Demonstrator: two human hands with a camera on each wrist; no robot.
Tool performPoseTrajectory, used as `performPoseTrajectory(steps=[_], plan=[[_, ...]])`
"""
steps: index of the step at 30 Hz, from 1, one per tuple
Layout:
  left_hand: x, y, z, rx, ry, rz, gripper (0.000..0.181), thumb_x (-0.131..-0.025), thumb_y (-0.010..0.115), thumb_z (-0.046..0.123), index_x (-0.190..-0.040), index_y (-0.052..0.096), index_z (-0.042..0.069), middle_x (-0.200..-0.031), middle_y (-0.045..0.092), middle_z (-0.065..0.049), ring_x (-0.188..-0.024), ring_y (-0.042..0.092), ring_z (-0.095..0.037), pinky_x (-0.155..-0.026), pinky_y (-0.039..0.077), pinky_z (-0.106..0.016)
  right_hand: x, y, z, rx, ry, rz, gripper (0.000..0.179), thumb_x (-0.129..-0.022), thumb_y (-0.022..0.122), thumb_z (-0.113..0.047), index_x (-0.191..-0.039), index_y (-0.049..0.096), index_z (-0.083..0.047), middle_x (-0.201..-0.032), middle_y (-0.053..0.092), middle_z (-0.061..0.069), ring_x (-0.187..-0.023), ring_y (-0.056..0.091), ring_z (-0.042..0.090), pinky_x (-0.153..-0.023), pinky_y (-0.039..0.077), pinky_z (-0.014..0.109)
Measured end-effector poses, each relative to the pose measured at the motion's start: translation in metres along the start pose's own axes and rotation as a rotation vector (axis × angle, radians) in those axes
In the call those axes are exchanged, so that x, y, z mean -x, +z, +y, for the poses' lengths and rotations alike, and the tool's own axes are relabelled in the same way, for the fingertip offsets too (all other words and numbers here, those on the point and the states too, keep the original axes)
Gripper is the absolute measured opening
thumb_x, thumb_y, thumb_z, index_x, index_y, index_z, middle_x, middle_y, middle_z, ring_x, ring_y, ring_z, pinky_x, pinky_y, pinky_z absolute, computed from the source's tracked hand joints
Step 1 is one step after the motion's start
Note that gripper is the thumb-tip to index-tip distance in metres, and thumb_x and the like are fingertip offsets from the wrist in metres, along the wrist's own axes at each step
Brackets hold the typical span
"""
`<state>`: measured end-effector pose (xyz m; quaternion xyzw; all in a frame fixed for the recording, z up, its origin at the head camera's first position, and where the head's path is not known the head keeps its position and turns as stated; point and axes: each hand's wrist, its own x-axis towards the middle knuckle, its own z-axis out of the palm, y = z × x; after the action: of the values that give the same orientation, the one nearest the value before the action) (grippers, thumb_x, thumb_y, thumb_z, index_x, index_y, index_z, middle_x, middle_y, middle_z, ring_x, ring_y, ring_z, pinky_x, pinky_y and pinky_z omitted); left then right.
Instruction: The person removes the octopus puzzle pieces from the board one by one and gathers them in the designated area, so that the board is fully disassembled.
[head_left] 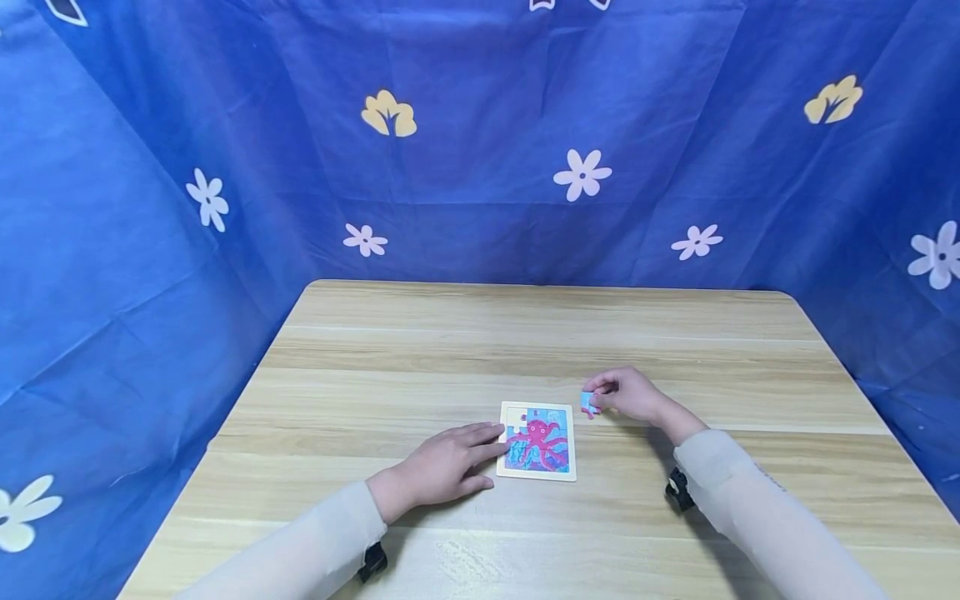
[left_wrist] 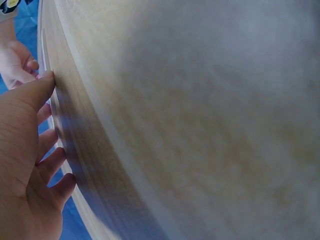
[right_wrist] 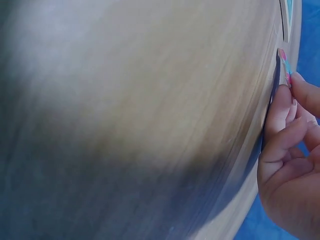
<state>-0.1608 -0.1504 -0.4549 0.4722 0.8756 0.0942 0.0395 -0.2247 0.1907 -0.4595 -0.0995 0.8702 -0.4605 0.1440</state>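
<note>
A square jigsaw puzzle [head_left: 538, 442] with a red octopus on blue lies in a pale frame [head_left: 536, 476] on the table. Its top left corner is bare, without a piece. My left hand [head_left: 442, 462] rests at the frame's left side, fingers extended, fingertips on its edge. Just right of the frame, my right hand [head_left: 630, 395] pinches a blue and pink puzzle piece [head_left: 589, 403] between thumb and finger. In the right wrist view the piece [right_wrist: 285, 67] appears edge-on, held by the right hand [right_wrist: 292, 155] slightly above the wood.
The wood-grain table [head_left: 420, 358] carries the puzzle near its middle. A blue cloth [head_left: 480, 150] with white and yellow flower prints hangs behind and at both sides. Dark wrist devices [head_left: 372, 561] sit under both sleeves.
</note>
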Motion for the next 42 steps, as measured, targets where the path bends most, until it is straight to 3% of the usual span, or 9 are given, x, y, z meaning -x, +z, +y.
performPoseTrajectory(steps=[9,21,35,42], plan=[[-0.0001,0.0011,-0.0003,0.004,0.008,0.015,0.055,-0.092,0.061,0.04,-0.138,0.051,0.012,-0.145,0.043,-0.011,-0.134,0.038,-0.025,-0.109,0.032,-0.039,-0.0001,0.0014,-0.0006,0.078,-0.028,0.044,0.017,-0.081,0.073,-0.003,-0.098,0.071,0.001,-0.084,0.065,0.001,-0.079,0.058,0.015,-0.069,0.049,0.025],[-0.0015,-0.0002,0.0014,-0.005,-0.025,-0.026,0.056,-0.094,0.057,0.043,-0.141,0.049,0.014,-0.148,0.039,-0.008,-0.136,0.034,-0.022,-0.111,0.028,-0.037,-0.0004,0.0022,0.0015,0.095,0.0,0.076,0.018,-0.082,0.073,-0.004,-0.099,0.071,-0.002,-0.085,0.066,0.001,-0.082,0.06,0.016,-0.078,0.05,0.031],[-0.0007,0.0017,0.0018,0.001,-0.007,0.011,0.055,-0.091,0.061,0.042,-0.137,0.053,0.013,-0.145,0.042,-0.01,-0.133,0.038,-0.025,-0.109,0.032,-0.04,0.0012,0.0023,0.0017,0.048,-0.015,0.071,0.022,-0.083,0.072,-0.008,-0.104,0.069,-0.002,-0.091,0.066,0.003,-0.085,0.06,0.018,-0.076,0.05,0.031],[0.0008,0.0049,0.0073,0.007,-0.002,0.029,0.054,-0.091,0.062,0.04,-0.137,0.053,0.012,-0.145,0.043,-0.011,-0.133,0.039,-0.026,-0.108,0.033,-0.041,0.002,0.0056,-0.0018,0.002,-0.006,0.056,0.023,-0.084,0.072,-0.01,-0.105,0.068,-0.003,-0.093,0.065,0.004,-0.082,0.06,0.018,-0.068,0.053,0.029]])
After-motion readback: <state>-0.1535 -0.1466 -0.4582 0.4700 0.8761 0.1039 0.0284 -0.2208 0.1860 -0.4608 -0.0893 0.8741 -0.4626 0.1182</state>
